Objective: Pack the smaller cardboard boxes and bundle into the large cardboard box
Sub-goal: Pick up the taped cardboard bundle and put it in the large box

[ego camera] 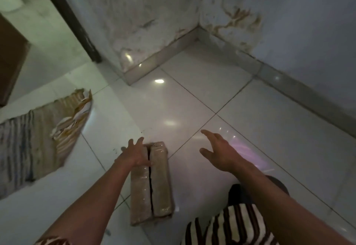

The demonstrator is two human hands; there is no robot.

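Note:
A bundle [159,183] of two long tan pieces wrapped in clear film lies on the white tiled floor, low in the middle of the view. My left hand [134,155] is spread flat, fingers apart, over the bundle's far left end; whether it presses on it is unclear. My right hand [219,151] hovers open above bare tiles to the right of the bundle, holding nothing. No large cardboard box shows, apart from a brown edge [11,60] at the far left that I cannot identify.
A striped rug [38,135] with a folded corner lies on the floor at left. Stained walls meet in a corner [198,31] ahead, with a dark door frame [77,23] to the left. My knee in striped cloth [231,227] is at the bottom right.

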